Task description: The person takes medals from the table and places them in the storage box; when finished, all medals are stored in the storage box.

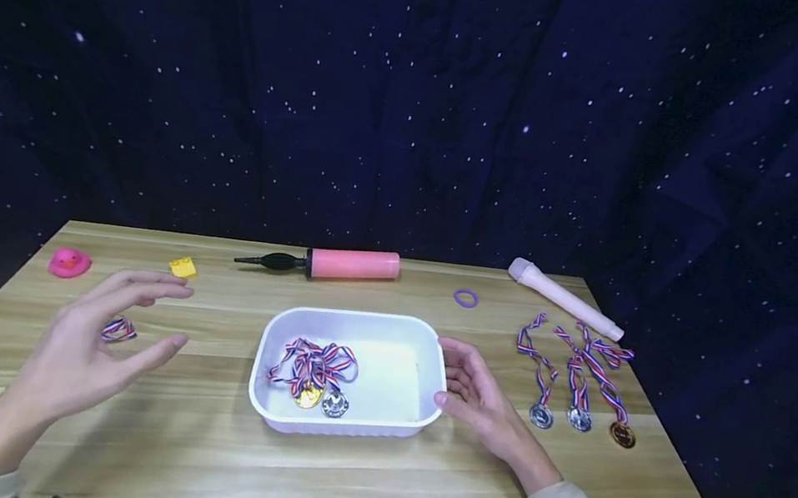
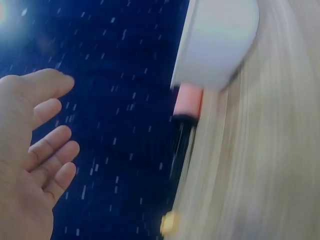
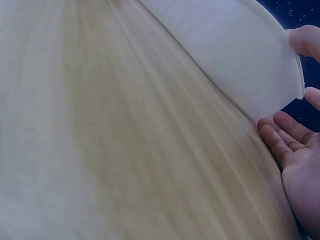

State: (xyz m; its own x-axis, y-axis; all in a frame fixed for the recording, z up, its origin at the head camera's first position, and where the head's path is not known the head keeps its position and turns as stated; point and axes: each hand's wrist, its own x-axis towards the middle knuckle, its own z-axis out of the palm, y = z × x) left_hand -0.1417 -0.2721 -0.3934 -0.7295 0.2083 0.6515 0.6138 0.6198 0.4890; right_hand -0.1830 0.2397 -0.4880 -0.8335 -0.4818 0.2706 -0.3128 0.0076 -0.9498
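Note:
A white plastic tray point(image 1: 396, 329) sits mid-table with two medals point(image 1: 321, 397) and their striped ribbons inside. My right hand point(image 1: 456, 374) lies against the tray's right end, fingers relaxed and touching its rim; in the right wrist view the fingers point(image 3: 285, 135) sit beside the tray wall point(image 3: 240, 55). My left hand point(image 1: 159, 317) hovers left of the tray with fingers spread and holds nothing; the left wrist view shows the same open hand point(image 2: 35, 160). A small striped ribbon piece point(image 1: 119, 329) lies on the table beneath it.
Three medals point(image 1: 582, 378) lie in a row right of the tray. Along the back are a pink hand pump point(image 1: 347, 263), a purple ring point(image 1: 465, 297), a pale tube point(image 1: 562, 297), a yellow block point(image 1: 182, 266) and a pink duck point(image 1: 69, 263).

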